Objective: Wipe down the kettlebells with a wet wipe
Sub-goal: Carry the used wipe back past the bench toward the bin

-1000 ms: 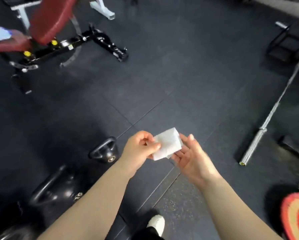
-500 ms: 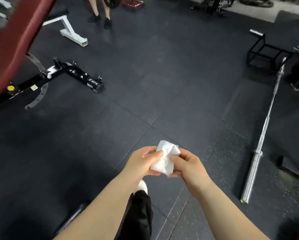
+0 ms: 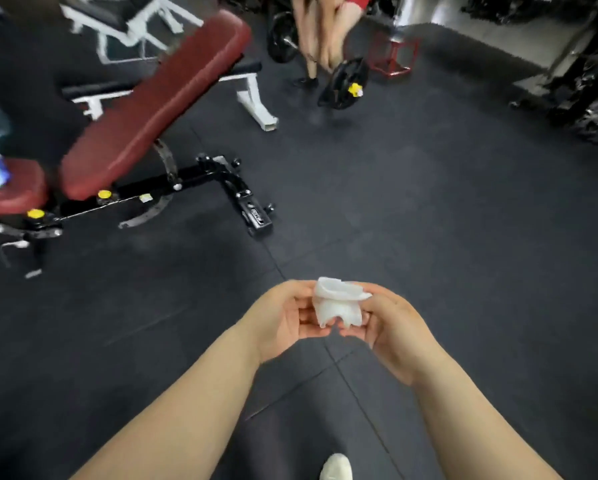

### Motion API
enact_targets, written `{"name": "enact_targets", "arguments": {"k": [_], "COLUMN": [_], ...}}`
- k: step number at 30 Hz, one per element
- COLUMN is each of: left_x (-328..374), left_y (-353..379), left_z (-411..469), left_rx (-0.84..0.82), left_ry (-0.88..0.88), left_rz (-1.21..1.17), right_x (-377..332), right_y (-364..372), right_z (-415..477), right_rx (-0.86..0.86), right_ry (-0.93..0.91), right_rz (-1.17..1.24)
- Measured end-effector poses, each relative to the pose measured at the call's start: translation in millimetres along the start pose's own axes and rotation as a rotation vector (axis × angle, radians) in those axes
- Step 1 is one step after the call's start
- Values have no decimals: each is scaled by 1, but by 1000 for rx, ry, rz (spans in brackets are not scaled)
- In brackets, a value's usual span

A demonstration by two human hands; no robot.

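Both hands meet in front of the body, pinching 1 wet wipe between them: the left hand grips its left edge, the right hand its right edge. The wipe is crumpled, sagging in soft folds; it looks light, limp and damp, best held by a bunched wad in the palm so it does not slip. No kettlebell is in view, so wiping cannot begin here. A red bench stands well beyond the left hand; another person's legs are farther off.
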State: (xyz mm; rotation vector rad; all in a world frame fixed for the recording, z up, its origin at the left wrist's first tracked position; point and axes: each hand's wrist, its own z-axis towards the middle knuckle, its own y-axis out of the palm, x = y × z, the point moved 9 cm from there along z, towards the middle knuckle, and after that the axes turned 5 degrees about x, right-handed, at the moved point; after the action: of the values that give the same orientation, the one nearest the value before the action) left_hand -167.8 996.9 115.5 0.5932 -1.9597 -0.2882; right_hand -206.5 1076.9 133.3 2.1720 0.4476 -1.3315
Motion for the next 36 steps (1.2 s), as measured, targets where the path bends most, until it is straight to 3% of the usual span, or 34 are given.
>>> {"name": "enact_targets", "arguments": {"k": [8, 15, 20, 26, 36], "left_x": [80, 145, 208, 263, 389], "left_y": [-191, -390, -522, -656, -920], "left_z": [-22, -100, -159, -201, -259], "left_rx": [631, 1104, 1304, 1421, 1694], "left_ry": [275, 401, 505, 605, 555], "left_rz": [-117, -216, -339, -426, -421], "right_x": [9, 53, 70, 100, 132], "right_y": [166, 377, 540, 700, 995], "right_z": [147, 244, 296, 349, 484], "right_rx": [-345, -576, -705, -927, -1212], "right_ry": [72, 139, 187, 318, 280], "right_rz": [-318, -438, -453, -476, -620]}}
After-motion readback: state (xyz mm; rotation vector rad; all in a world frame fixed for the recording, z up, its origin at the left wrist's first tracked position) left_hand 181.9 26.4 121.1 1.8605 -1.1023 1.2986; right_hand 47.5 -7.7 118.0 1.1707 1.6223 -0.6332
